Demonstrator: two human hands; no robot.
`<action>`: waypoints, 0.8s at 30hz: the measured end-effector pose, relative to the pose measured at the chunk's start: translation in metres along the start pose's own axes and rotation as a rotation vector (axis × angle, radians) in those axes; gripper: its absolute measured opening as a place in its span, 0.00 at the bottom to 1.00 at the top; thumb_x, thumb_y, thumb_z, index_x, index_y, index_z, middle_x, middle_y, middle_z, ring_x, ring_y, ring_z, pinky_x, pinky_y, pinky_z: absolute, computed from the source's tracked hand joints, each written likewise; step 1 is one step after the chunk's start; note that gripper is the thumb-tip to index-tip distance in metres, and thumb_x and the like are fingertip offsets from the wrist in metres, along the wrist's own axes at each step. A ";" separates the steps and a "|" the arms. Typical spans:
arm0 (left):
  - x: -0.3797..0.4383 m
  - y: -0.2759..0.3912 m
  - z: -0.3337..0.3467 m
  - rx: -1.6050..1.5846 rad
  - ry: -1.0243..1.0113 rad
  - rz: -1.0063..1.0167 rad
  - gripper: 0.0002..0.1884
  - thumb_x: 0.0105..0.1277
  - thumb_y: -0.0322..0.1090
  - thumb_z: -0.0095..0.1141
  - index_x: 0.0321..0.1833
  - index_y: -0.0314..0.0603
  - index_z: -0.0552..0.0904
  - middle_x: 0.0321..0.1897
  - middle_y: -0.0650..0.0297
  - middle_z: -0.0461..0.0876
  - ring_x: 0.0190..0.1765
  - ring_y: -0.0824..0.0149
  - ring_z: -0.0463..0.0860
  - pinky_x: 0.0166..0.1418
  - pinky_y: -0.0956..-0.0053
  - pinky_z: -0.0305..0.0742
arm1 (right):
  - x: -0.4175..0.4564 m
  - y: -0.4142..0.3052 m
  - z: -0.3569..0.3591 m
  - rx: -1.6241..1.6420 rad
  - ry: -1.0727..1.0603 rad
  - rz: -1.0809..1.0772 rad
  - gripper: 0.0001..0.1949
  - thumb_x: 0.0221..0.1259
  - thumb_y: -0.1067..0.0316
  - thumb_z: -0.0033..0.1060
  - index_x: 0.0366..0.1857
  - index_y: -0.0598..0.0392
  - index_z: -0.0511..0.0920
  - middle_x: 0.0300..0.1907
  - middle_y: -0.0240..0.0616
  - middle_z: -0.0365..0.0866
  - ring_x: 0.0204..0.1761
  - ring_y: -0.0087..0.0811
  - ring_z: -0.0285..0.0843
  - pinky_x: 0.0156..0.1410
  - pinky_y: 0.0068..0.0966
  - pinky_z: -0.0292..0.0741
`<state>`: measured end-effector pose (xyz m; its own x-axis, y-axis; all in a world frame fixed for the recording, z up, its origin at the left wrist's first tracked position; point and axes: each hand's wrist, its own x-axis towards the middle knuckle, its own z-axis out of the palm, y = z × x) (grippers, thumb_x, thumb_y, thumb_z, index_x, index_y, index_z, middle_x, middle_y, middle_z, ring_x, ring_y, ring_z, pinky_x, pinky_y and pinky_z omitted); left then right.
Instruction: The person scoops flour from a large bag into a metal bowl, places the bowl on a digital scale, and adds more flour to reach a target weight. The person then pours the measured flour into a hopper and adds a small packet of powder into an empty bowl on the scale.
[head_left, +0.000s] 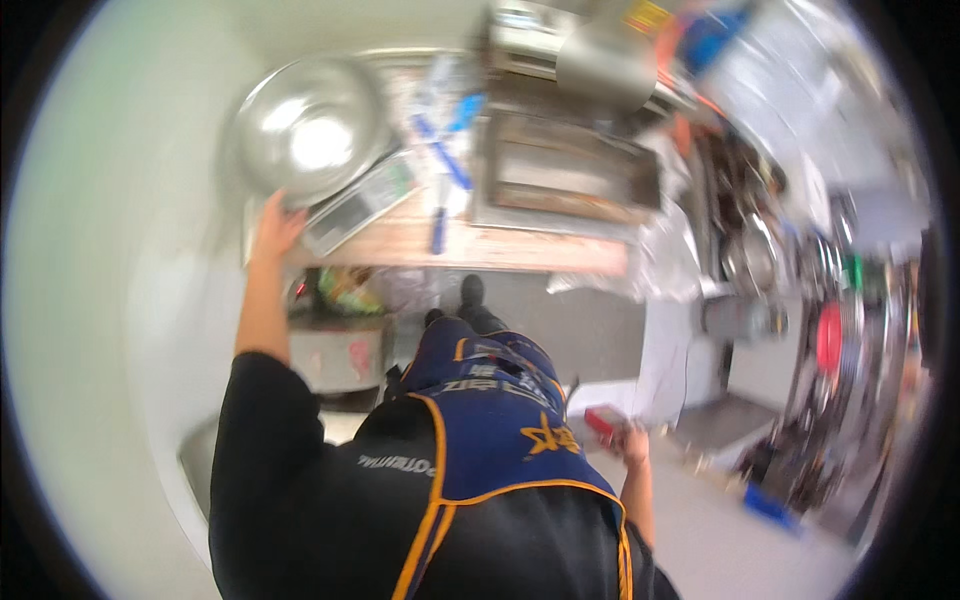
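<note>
My left hand (277, 226) is at the left end of a wooden worktop (360, 244), its fingers by the lower rim of a large stainless steel bowl (262, 135); whether they grip the rim is not clear. Beside that hand lies a slanted flat device with a grey panel, perhaps a scale (356, 206), partly under the bowl. Low at my right side, my right hand (634, 444) holds a small red item (602, 424), blurred, its kind unclear. Blue-handled tools (450, 157) and a short blue object (438, 231) lie mid-worktop.
Right of the tools stands a rectangular metal tray (566, 217), with a metal machine (525, 45) behind it. Plastic sheeting (667, 259) hangs at the worktop's right end. Below the left end are bagged goods (349, 291) and a metal container (337, 356). Crowded shelving (832, 337) stands far right.
</note>
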<state>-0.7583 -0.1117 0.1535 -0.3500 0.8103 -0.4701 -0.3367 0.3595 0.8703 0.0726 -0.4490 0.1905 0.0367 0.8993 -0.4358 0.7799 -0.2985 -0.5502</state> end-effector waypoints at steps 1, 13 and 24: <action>0.012 -0.010 -0.024 0.320 -0.050 0.170 0.24 0.67 0.34 0.59 0.62 0.33 0.68 0.54 0.47 0.75 0.52 0.53 0.80 0.53 0.63 0.79 | 0.006 0.007 0.003 0.237 0.043 0.208 0.12 0.67 0.59 0.52 0.41 0.57 0.80 0.27 0.38 0.77 0.26 0.28 0.75 0.29 0.28 0.74; -0.010 0.004 -0.016 0.036 0.183 -0.013 0.14 0.68 0.36 0.53 0.50 0.34 0.77 0.43 0.62 0.78 0.45 0.70 0.77 0.43 0.81 0.76 | -0.052 0.057 -0.004 0.844 0.309 0.864 0.12 0.72 0.59 0.50 0.39 0.57 0.77 0.27 0.35 0.79 0.21 0.21 0.69 0.26 0.21 0.67; -0.310 -0.027 0.405 -0.184 -0.214 -0.088 0.08 0.61 0.30 0.58 0.42 0.41 0.76 0.38 0.66 0.81 0.30 0.76 0.77 0.20 0.85 0.64 | -0.084 0.232 -0.056 1.047 0.396 1.007 0.13 0.70 0.57 0.52 0.39 0.57 0.79 0.27 0.33 0.82 0.20 0.21 0.70 0.25 0.20 0.67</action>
<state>-0.2868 -0.1848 0.3356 -0.1270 0.8660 -0.4836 -0.5174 0.3581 0.7772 0.2854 -0.5757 0.1389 0.5647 0.1593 -0.8098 -0.4539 -0.7595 -0.4659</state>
